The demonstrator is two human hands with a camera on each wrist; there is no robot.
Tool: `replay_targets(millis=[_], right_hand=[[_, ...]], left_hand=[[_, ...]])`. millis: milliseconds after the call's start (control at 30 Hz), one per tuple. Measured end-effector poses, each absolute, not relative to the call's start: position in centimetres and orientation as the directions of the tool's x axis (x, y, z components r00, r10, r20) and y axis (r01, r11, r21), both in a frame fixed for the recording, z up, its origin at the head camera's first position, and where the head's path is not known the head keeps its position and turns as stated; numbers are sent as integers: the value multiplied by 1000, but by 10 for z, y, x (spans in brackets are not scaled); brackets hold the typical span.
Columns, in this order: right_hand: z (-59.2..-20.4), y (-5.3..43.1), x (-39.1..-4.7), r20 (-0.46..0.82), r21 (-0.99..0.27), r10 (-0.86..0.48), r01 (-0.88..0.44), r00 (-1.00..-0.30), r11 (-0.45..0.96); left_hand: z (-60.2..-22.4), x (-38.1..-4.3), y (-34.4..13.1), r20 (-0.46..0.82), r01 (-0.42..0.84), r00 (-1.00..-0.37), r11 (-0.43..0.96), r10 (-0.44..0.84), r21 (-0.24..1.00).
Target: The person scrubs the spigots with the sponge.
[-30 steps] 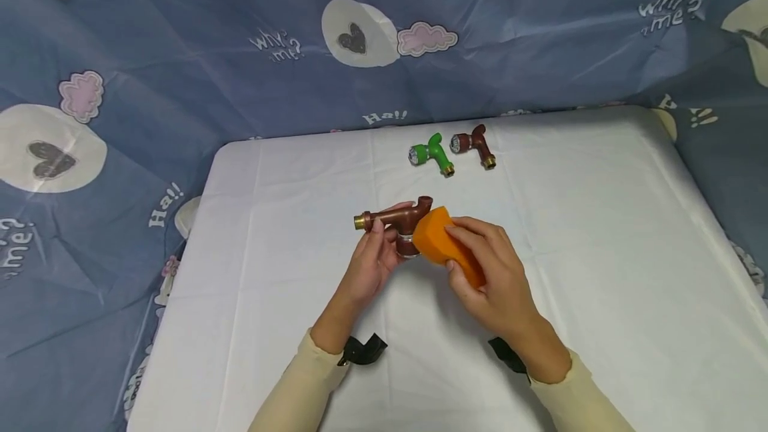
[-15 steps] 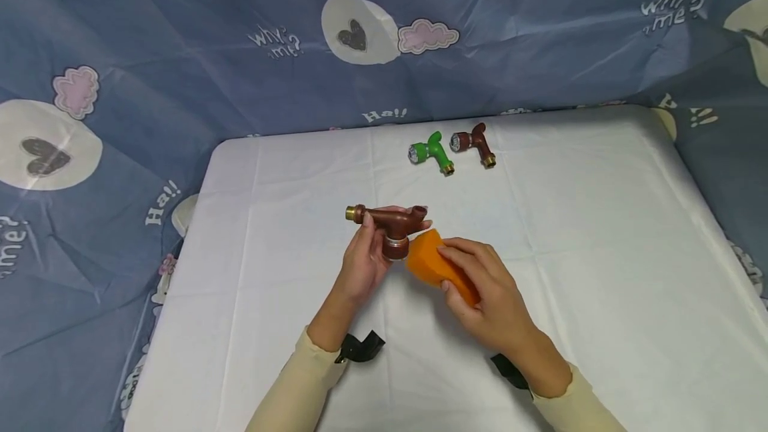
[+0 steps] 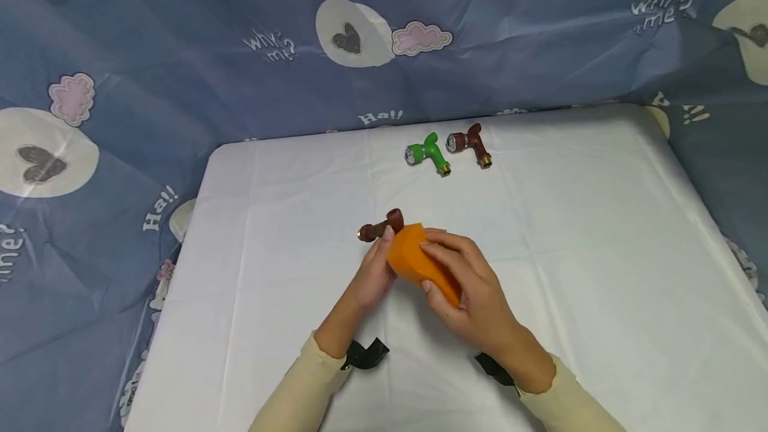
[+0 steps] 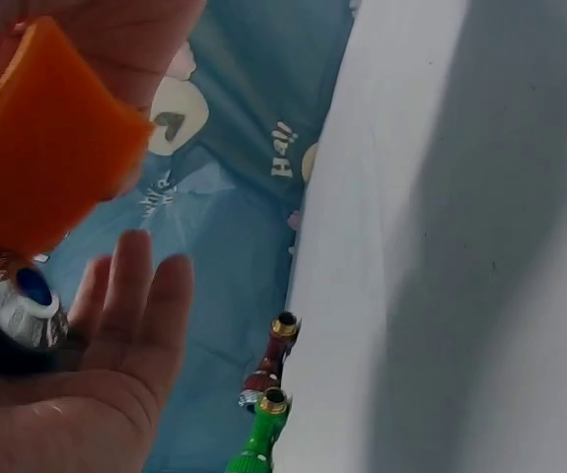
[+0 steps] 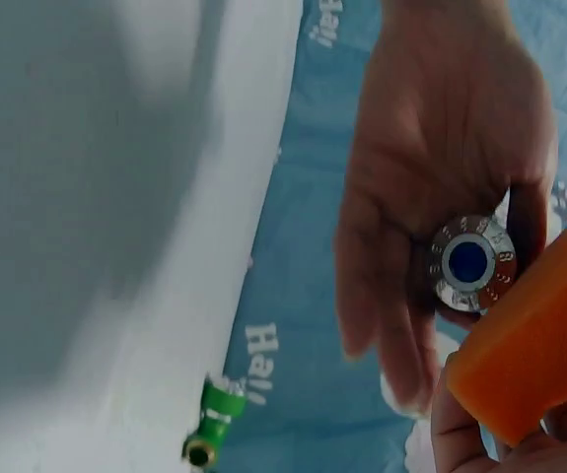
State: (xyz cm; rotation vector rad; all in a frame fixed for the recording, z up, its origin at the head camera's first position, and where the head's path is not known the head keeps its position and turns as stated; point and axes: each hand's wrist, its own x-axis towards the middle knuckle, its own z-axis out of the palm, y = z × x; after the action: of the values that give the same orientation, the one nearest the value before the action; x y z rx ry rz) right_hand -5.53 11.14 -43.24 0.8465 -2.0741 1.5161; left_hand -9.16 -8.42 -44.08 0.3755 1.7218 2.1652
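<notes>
My left hand (image 3: 373,275) holds a brown tap (image 3: 394,220) with its thumb along the near side. An orange sponge (image 3: 414,260) covers much of the tap in the head view. My right hand (image 3: 477,295) pinches the sponge between thumb and fingers, against or very near the tap. Contact is hard to tell there. In the right wrist view, the tap's silver end with a blue centre (image 5: 467,262) faces the camera from my left palm, beside the sponge (image 5: 530,345). That silver end (image 4: 29,301) sits just below the sponge in the left wrist view.
A green tap (image 3: 430,153) and a second brown tap (image 3: 471,145) lie side by side near the back of the white-covered table (image 3: 288,219). Behind it hangs a blue patterned cloth (image 3: 210,52), which also runs along the left and right sides.
The held tap first shifted left and down, then turned in my left hand, so its brass end points more toward the person. The sponge moved left and now overlaps it.
</notes>
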Motion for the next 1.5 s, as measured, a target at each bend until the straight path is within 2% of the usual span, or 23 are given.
replay_targets(millis=[267, 533, 733, 933, 1200, 1300, 1500], right_hand=[[-438, 111, -43, 598, -722, -316, -666, -737, 187], [-433, 124, -38, 593, -720, -344, -670, -728, 179], [-424, 117, -42, 710, -628, -250, -752, -659, 198], [-429, 104, -41, 759, -493, -311, -817, -571, 298], [-439, 113, -40, 741, -429, -332, -792, -584, 435], [-442, 118, -39, 729, -438, -329, -778, -601, 451], [-446, 122, -38, 703, -462, -331, -758, -630, 461]], left_hand=[[-442, -99, -88, 115, -38, -869, -296, 481, 954], [-442, -98, -93, 54, -99, -877, -289, 477, 952], [-440, -96, -93, -9, -190, -853, -295, 522, 936], [-438, -93, -93, -5, -172, -812, -232, 583, 957], [-441, -96, -94, 197, -135, -744, -433, 639, 891], [-442, -98, -94, 232, -107, -737, -448, 635, 887], [-445, -98, -94, 248, -26, -766, -414, 594, 910]])
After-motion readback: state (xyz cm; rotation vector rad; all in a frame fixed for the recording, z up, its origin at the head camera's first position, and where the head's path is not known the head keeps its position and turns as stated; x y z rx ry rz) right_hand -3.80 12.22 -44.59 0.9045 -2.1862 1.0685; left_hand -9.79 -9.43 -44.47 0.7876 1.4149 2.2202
